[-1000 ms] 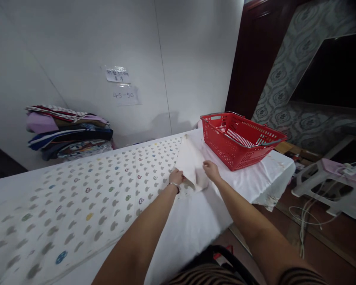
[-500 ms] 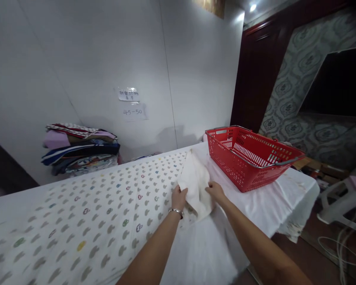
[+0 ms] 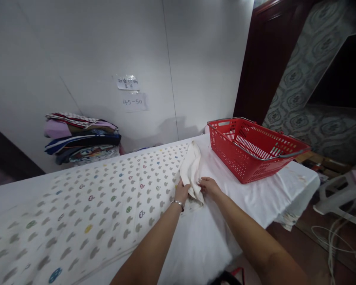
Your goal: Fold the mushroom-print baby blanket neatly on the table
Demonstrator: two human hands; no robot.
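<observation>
A long white cloth (image 3: pixel 106 194) printed with grey and coloured mushroom shapes lies spread along the table. Its right end is turned over, and the plain white underside forms a narrow, rumpled fold (image 3: pixel 191 166). My left hand (image 3: pixel 182 192), with a bracelet at the wrist, is closed on the near left part of this fold. On the other side, my right hand (image 3: pixel 210 186) has its fingertips at the fold's right edge, seeming to pinch it. The fold partly hides the fingers of both hands.
A red plastic basket (image 3: pixel 240 158) with metal handles stands on the white-covered table (image 3: pixel 261 202), right of my right hand. Folded fabrics (image 3: pixel 83 138) are stacked by the wall at back left. A stool (image 3: pixel 341 194) and loose cables (image 3: pixel 332 245) are at the right.
The cloth's turned-over end has drawn in to the left and become narrower. My right hand has moved left with it, closer to my left hand. The view has tilted down slightly.
</observation>
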